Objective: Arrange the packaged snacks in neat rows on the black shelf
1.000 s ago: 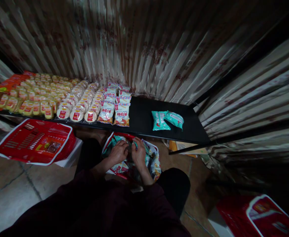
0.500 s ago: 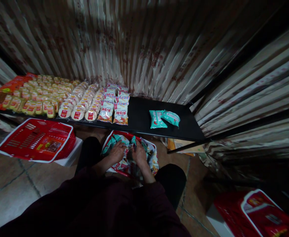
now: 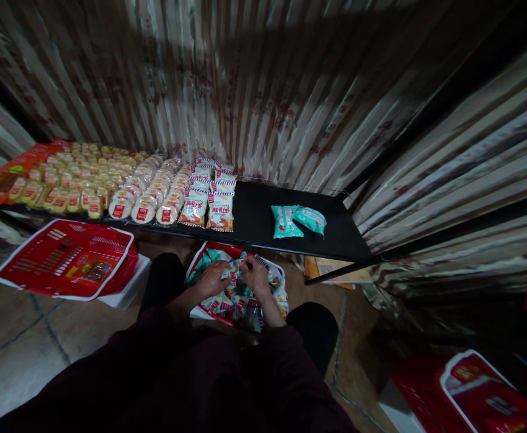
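Note:
Both my hands are inside a red-edged box (image 3: 282,272) of snack packets between my knees. My left hand (image 3: 213,280) lies over the packets at the box's left side, its fingers stretched out and the thumb apart. Opposite it, my right hand (image 3: 255,276) has bent fingers closed at the edge of a white snack packet (image 3: 235,278); its fingertips are partly hidden. Teal packets (image 3: 204,263) show at the box's back left, beside my left hand. On the black shelf (image 3: 254,210) beyond lie two teal packets, one flat-faced (image 3: 285,222) and one tilted against it (image 3: 310,219).
Left on the shelf are rows of white-and-orange snack bags (image 3: 220,210), round wrapped cakes (image 3: 143,211), yellow wrapped cakes (image 3: 74,199) and an orange bag (image 3: 13,168). Red bags stand on the floor at left (image 3: 65,258) and right (image 3: 475,391). A pleated curtain (image 3: 254,90) hangs behind.
My right hand has shifted slightly up in the box and its fingers have bent inward. Packets between the hands have moved, with more white showing. The shelf goods stay in place.

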The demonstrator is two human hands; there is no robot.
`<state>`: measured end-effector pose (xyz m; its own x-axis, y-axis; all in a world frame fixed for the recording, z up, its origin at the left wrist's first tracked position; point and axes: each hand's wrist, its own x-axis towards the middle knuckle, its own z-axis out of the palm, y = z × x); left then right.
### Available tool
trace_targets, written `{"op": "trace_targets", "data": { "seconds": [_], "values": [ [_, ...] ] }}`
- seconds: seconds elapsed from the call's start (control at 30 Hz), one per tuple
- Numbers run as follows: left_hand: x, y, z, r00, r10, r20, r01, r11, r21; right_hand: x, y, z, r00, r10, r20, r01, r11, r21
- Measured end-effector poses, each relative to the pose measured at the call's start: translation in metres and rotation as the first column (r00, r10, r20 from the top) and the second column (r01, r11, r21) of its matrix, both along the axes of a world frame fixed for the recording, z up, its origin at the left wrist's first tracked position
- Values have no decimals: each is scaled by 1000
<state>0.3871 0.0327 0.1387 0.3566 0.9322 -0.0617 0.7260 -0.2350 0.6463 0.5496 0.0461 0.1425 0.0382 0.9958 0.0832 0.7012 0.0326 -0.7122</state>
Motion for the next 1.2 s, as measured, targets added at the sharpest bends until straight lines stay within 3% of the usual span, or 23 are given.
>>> {"op": "trace_targets", "data": {
  "seconds": [0.2,0.37,0.57,0.77,1.0,1.2],
  "values": [
    [-7,11,13,998,-20,67,27,994,-103,3,12,28,997,14,-74,-14,1000,5],
    [-11,17,8,959,28,283,46,966,-253,6,19,42,979,25,-202,-40,997,-71],
    [-14,13,4,901,46,432,122,928,-353,11,23,51,919,48,-390,-135,971,-198],
    [-21,5,6,729,183,660,276,803,-527,16,28,53,873,-9,-487,-119,966,-232],
    [-21,3,11,630,316,710,247,784,-569,15,37,47,882,27,-470,-110,982,-151],
    [-19,-5,10,376,551,745,190,741,-644,30,33,48,915,60,-399,-135,978,-161]
  ]
}}
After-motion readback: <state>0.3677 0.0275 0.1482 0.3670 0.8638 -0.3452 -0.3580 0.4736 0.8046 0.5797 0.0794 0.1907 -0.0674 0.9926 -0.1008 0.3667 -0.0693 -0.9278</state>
